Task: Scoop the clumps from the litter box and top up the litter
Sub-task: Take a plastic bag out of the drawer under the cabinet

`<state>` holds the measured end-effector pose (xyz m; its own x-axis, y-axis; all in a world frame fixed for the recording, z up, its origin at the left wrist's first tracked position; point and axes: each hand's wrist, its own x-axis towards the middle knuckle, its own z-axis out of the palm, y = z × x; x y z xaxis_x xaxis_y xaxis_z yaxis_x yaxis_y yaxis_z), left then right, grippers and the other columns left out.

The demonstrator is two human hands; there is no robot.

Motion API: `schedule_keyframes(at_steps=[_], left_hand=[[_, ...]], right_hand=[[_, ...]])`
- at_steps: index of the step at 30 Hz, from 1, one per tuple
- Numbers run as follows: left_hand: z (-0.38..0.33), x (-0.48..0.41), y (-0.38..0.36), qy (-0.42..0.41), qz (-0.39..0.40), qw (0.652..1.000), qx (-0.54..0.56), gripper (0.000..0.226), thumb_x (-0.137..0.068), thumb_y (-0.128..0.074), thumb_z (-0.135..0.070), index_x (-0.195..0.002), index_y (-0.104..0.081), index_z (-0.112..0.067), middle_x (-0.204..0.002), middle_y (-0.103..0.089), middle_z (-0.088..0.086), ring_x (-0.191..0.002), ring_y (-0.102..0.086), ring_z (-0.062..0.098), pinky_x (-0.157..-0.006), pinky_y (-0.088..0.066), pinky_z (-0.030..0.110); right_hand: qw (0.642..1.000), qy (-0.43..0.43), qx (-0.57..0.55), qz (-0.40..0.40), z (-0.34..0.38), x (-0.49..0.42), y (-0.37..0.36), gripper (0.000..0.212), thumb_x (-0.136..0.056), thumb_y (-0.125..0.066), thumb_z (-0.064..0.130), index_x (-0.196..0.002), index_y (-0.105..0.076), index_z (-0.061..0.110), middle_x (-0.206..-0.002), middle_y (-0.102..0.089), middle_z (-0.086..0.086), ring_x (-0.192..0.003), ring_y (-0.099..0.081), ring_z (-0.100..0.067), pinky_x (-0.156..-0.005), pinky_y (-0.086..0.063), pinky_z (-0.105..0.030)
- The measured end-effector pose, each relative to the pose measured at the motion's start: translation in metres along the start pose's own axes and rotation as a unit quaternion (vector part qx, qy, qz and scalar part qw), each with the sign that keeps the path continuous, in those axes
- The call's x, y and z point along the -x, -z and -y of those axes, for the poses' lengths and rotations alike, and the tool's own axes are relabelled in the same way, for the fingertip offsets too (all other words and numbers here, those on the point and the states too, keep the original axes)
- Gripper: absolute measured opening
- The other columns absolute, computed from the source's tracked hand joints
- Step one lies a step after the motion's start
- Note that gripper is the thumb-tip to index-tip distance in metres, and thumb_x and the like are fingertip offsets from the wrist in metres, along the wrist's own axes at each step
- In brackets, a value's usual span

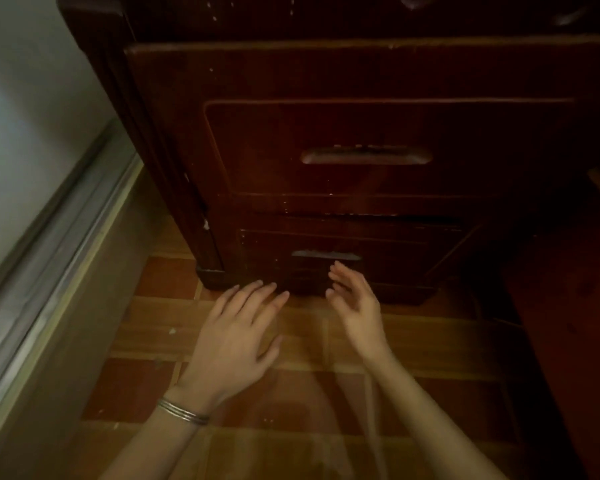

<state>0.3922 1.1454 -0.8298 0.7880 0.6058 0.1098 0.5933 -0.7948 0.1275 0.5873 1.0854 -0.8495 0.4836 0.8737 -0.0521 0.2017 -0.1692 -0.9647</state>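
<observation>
No litter box, scoop or litter shows in the head view. A dark brown wooden cabinet stands on the tiled floor, with a middle drawer and a bottom drawer. My left hand hovers palm down with straight, spread fingers just in front of the cabinet's base; thin bangles circle its wrist. My right hand is turned edge-on, fingers straight, its tips close to the bottom drawer's handle. Neither hand holds anything.
Orange-brown floor tiles run under my arms. A pale wall with a grey skirting strip lies on the left. The middle drawer has a long recessed handle. Dark shadow fills the space to the cabinet's right.
</observation>
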Motion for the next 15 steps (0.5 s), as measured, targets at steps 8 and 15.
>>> schedule_keyframes(at_steps=[8,15], left_hand=[[0.010,-0.002,0.002,-0.006,0.012,1.000,-0.013,0.056,-0.084,-0.043,-0.043,-0.134,-0.048,-0.019,-0.134,-0.051,0.003,-0.127,-0.042,0.021,-0.107,-0.028,0.040],[0.008,0.011,0.011,-0.003,0.000,1.000,0.001,0.055,-0.085,-0.044,-0.042,-0.134,-0.048,-0.020,-0.135,-0.050,0.002,-0.129,-0.042,0.020,-0.108,-0.027,0.039]], right_hand=[[0.831,-0.189,-0.523,-0.022,0.043,-0.020,-0.005,0.014,-0.084,-0.047,-0.005,-0.092,-0.056,0.001,-0.109,-0.060,-0.017,-0.117,-0.054,-0.029,-0.101,-0.043,-0.035],[0.820,-0.207,-0.532,-0.036,0.047,-0.008,-0.005,0.034,-0.083,-0.033,-0.013,-0.113,-0.047,-0.004,-0.122,-0.052,-0.022,-0.115,-0.054,-0.031,-0.105,-0.038,-0.039]])
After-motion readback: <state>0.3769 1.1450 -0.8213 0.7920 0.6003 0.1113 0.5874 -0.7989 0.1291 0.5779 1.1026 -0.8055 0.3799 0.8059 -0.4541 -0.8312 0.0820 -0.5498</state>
